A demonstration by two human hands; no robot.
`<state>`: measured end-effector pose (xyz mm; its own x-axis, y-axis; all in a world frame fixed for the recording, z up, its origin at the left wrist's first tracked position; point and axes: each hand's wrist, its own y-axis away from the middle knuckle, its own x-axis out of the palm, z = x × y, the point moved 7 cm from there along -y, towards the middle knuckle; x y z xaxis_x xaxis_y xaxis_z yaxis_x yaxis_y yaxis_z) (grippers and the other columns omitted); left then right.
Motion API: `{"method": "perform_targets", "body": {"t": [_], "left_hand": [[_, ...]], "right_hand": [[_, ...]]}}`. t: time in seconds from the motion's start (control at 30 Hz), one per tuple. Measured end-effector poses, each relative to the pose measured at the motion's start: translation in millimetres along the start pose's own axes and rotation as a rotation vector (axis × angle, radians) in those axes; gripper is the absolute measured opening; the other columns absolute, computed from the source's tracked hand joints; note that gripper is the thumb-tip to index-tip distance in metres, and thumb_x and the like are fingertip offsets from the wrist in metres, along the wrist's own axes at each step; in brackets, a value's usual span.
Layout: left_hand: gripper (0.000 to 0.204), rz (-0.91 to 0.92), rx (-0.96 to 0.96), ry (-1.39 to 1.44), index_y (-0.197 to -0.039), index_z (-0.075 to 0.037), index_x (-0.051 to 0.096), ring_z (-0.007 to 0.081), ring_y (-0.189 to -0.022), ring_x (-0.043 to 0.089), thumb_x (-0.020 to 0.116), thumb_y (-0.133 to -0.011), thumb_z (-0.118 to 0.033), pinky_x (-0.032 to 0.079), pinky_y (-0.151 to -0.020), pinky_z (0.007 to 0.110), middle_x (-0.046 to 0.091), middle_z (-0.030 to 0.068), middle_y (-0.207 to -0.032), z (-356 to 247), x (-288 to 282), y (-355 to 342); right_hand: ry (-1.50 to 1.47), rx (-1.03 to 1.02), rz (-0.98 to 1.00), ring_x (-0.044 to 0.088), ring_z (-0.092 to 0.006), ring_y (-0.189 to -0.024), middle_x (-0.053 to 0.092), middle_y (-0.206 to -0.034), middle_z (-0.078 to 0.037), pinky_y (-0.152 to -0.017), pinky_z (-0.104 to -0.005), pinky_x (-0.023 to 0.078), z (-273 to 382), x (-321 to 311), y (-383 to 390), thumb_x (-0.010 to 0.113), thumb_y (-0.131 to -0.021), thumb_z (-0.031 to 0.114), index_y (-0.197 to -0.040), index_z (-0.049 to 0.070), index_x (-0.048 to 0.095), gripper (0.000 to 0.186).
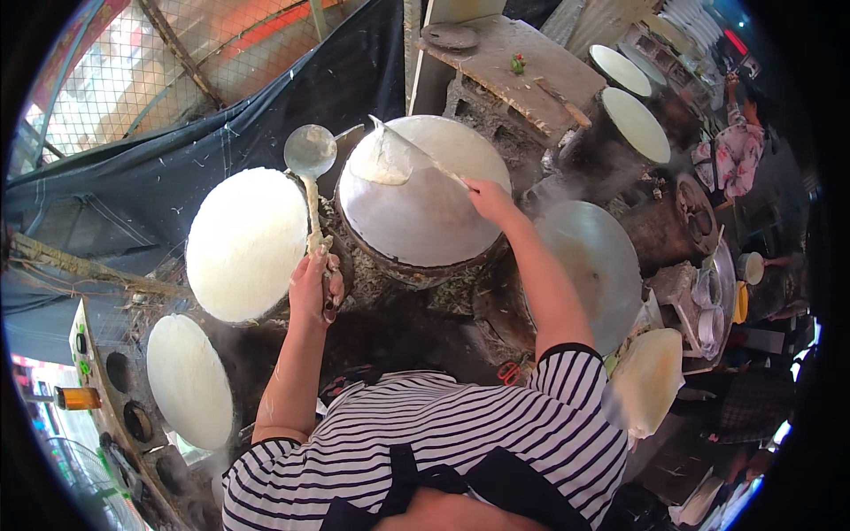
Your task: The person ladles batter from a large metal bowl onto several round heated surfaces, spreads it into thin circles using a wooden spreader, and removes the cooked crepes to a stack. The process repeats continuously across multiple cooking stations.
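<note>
My left hand (312,285) is closed round the batter-caked handle of a metal ladle (310,150). The ladle's round bowl points away from me, above the gap between two griddles. In my right hand (490,200) is a long, thin scraper (429,159), slanting up to the left across the middle griddle (425,232). Beneath the scraper's far part, a pale patch of batter (382,159) lies on that griddle. A thin white layer covers its far side; bare grey metal shows nearer me. Left of the ladle handle, another griddle is fully coated with white batter (243,243).
A bare metal griddle (589,270) sits by my right arm, and a pale round sheet (651,380) is nearer me. Another coated griddle (189,380) stands at left. Red scissors (508,373) lie near my body. A wooden board (522,66) is at the back.
</note>
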<state>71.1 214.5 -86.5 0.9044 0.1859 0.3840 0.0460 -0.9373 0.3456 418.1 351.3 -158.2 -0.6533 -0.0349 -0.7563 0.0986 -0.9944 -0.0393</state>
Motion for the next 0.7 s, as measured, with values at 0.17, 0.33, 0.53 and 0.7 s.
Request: {"method": "perform_targets", "body": {"t": [0.17, 0.33, 0.53, 0.7], "left_hand": [[0.028, -0.053, 0.005, -0.020, -0.080, -0.005, 0.050, 0.0100, -0.033, 0.037, 0.049, -0.092, -0.030, 0.031, -0.031, 0.022, 0.041, 0.0024, -0.047, -9.6, -8.6, -0.2], [0.028, -0.036, -0.001, -0.013, -0.080, -0.004, 0.050, 0.0100, -0.034, 0.037, 0.050, -0.092, -0.029, 0.031, -0.031, 0.022, 0.041, 0.0027, -0.047, -9.9, -14.9, 3.6], [0.027, -0.105, 0.036, 0.018, -0.083, -0.002, 0.051, 0.0097, -0.036, 0.038, 0.051, -0.092, -0.027, 0.032, -0.031, 0.022, 0.047, 0.0035, -0.057, -6.6, -15.0, 21.2], [0.026, -0.165, 0.042, 0.052, -0.082, -0.002, 0.051, 0.0095, -0.037, 0.039, 0.050, -0.093, -0.026, 0.032, -0.031, 0.022, 0.050, 0.0035, -0.063, 0.7, -32.5, 40.3]], "right_hand": [[-0.122, -0.043, 0.304, 0.056, -0.0205, -0.065, 0.063, -0.078, -0.011, -0.064, -0.0312, 0.045, 2.8, 10.3, 8.4, 0.052, -0.079, 0.011, -0.115, 0.013, 0.060, 0.038], [-0.332, 0.227, 0.410, 0.049, -0.0097, -0.064, 0.060, -0.073, -0.002, -0.061, -0.0278, 0.044, -7.8, -9.9, 32.0, 0.057, -0.077, 0.014, -0.115, 0.010, 0.061, 0.038], [-0.237, 0.008, 0.389, 0.047, -0.0081, -0.058, 0.056, -0.068, 0.003, -0.053, -0.0266, 0.040, -12.2, 8.9, -62.9, 0.056, -0.076, 0.014, -0.120, 0.012, 0.058, 0.044], [-0.154, 0.098, 0.739, 0.048, -0.0066, -0.061, 0.058, -0.071, 0.001, -0.055, -0.0230, 0.040, 0.0, -18.8, -34.6, 0.055, -0.076, 0.013, -0.121, 0.012, 0.057, 0.046]]}}
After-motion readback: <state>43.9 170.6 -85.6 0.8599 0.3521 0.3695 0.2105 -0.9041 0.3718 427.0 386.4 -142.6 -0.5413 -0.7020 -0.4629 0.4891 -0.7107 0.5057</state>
